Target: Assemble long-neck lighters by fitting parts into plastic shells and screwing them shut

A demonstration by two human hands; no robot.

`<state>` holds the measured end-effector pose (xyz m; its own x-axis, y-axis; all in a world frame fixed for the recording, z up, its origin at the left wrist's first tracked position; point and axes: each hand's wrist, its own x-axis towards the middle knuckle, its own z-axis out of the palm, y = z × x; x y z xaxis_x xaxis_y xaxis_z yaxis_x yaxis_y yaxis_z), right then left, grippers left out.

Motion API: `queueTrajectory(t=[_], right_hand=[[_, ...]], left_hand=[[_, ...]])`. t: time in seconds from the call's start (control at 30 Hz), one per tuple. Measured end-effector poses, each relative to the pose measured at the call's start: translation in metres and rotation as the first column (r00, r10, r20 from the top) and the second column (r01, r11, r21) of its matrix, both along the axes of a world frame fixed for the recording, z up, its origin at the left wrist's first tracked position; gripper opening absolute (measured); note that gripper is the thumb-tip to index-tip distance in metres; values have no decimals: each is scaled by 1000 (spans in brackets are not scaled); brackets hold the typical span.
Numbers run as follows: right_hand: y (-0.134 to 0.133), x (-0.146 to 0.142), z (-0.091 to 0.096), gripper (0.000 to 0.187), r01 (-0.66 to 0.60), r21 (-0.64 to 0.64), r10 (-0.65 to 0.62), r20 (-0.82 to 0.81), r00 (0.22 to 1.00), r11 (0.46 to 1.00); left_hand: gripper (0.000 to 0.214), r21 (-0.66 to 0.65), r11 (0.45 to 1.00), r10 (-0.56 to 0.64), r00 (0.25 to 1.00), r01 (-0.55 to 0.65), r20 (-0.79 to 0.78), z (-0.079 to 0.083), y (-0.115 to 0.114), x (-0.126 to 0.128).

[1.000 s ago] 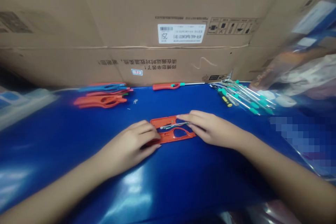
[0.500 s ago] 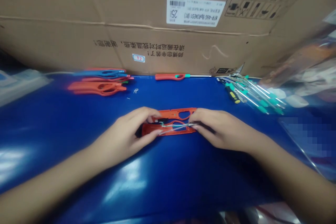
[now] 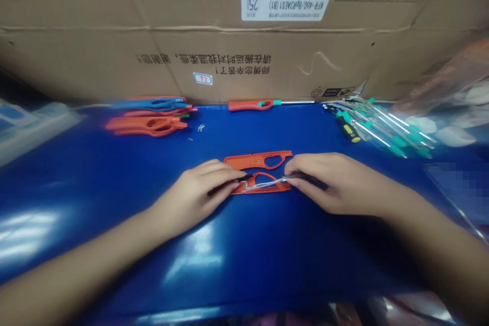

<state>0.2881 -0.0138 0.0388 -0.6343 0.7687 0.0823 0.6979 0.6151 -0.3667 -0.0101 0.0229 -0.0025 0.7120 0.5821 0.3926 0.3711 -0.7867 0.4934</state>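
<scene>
Left hand [image 3: 196, 188] tight on black piece [image 3: 243, 178], right hand [image 3: 328, 181] on dark rod [image 3: 307, 180], wires [image 3: 267, 183] over nearer orange half-shell [image 3: 282, 188].

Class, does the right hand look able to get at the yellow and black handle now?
Probably yes: only blue tabletop shows between the right hand and the yellow and black handle. But that hand seems to pinch a thin item, and metal rods lie close beside the handle.

Left hand [image 3: 206, 186] hides left end of lower orange shell [image 3: 251, 182], part of black piece [image 3: 243, 179]. White bits [image 3: 201, 128] too small for identifying. Cardboard [image 3: 114, 0] cut by top edge.
</scene>
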Motion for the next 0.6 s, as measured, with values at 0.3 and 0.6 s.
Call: queueTrajectory(t=[0.3,0.6], right_hand=[[2,1,-3,18,-21,-29,23,81,996,999],[6,4,-6,18,-14,-14,15,51,999,1000]], left_hand=[[17,16,1000,10,999,-11,50,3,-1,2],[16,21,1000,9,997,-10,77,1,-1,5]])
